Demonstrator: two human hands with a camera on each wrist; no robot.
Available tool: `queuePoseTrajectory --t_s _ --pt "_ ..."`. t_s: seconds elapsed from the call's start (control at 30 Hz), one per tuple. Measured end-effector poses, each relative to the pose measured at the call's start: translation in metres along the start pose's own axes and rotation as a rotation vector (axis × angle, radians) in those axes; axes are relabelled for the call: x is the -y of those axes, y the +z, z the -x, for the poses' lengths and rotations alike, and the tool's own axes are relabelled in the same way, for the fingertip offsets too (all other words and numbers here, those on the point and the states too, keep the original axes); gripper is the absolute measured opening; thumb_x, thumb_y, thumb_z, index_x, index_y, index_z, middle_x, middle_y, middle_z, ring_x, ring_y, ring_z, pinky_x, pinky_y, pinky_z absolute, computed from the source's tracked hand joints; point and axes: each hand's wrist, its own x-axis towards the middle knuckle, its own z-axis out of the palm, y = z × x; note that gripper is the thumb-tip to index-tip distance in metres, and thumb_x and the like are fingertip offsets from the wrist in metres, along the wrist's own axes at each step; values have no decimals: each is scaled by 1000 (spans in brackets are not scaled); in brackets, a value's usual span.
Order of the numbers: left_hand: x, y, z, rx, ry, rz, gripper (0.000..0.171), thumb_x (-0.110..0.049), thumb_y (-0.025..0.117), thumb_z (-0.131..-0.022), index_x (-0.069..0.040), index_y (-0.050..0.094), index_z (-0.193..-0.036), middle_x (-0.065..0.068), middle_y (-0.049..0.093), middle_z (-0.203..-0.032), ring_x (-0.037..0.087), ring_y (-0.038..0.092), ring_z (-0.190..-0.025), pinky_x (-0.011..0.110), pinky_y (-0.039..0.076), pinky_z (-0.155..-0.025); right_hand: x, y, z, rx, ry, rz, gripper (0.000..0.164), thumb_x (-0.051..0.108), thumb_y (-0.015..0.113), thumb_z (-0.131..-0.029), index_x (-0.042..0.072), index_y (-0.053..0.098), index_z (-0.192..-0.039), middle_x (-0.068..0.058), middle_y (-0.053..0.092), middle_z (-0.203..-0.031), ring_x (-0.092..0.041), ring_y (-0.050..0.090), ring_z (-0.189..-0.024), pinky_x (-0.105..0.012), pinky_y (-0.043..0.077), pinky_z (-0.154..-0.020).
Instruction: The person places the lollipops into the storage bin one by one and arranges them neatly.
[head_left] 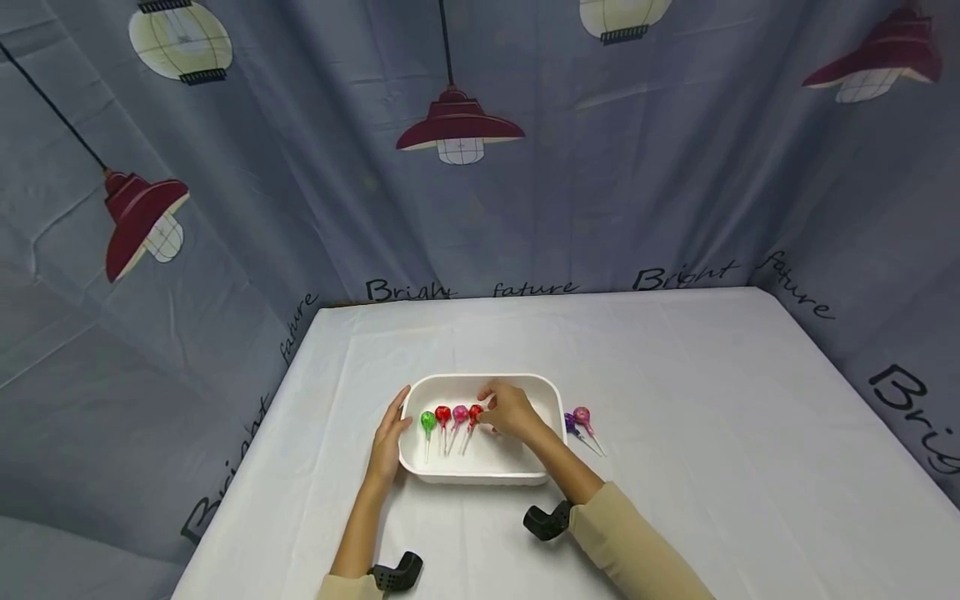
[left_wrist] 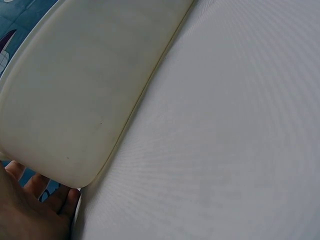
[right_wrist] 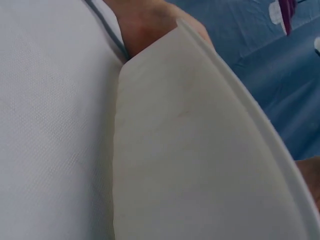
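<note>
A white rectangular tray (head_left: 487, 478) lies on the table. At its left end, my left hand (head_left: 386, 446) holds the rim, the thumb over the edge and the other fingers along the outside. Over the tray's right half, my right hand (head_left: 513, 412) has its fingertips at the head of a red lollipop (head_left: 476, 411). Left of it lie a pink lollipop (head_left: 460, 414), another red one and a green lollipop (head_left: 427, 421), sticks toward me. Another bit of red shows beneath the right hand. In both wrist views the tray's outer wall (left_wrist: 85, 100) hides its contents.
Just outside the tray's right end lie a purple lollipop (head_left: 572, 423) and a pink-purple lollipop (head_left: 582, 417). A white cloth (head_left: 675, 375) covers the table. Grey-blue curtains (head_left: 337, 167) printed with lamps stand behind and at the sides.
</note>
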Motion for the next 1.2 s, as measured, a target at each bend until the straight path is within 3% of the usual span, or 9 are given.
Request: queuePoseTrajectory --t_s 0.17,0.43,0.63,0.9,1.2 --pt "2 0 0 6 8 3 50 0 34 -95 -4 28 -144 11 16 -152 19 10 -139 31 8 -112 0 -8 14 -11 -56 -2 29 4 72 -76 -1 62 -102 -15 59 -86 -15 57 -53 -24 49 -49" --pt "0 0 1 2 6 2 50 0 33 -95 -4 27 -145 11 16 -152 19 10 -139 32 8 -112 2 -32 33 -19 -70 -176 28 3 69 -79 -2 62 -106 -11 59 -86 -21 61 -68 -38 56 -61" --pt "0 0 1 11 9 -6 50 0 33 -95 -4 26 -145 11 16 -152 20 10 -139 33 8 -112 -10 -60 43 -72 -69 -300 29 -2 65 -81 -5 60 -110 -17 60 -93 -27 64 -78 -41 55 -71" --pt "-1 -1 -1 9 9 8 50 -1 33 -96 -5 27 -145 9 16 -152 19 11 -139 31 9 -112 -42 -99 50 -190 -60 -397 35 -2 63 -84 -6 56 -117 -25 58 -107 -26 60 -90 -28 54 -74" --pt "0 -1 -1 10 7 6 51 -1 34 -95 -5 27 -145 12 15 -152 19 10 -139 33 9 -112 -77 -116 58 -222 -29 -328 41 5 65 -84 -5 54 -122 -22 58 -115 -30 57 -105 -15 47 -80"
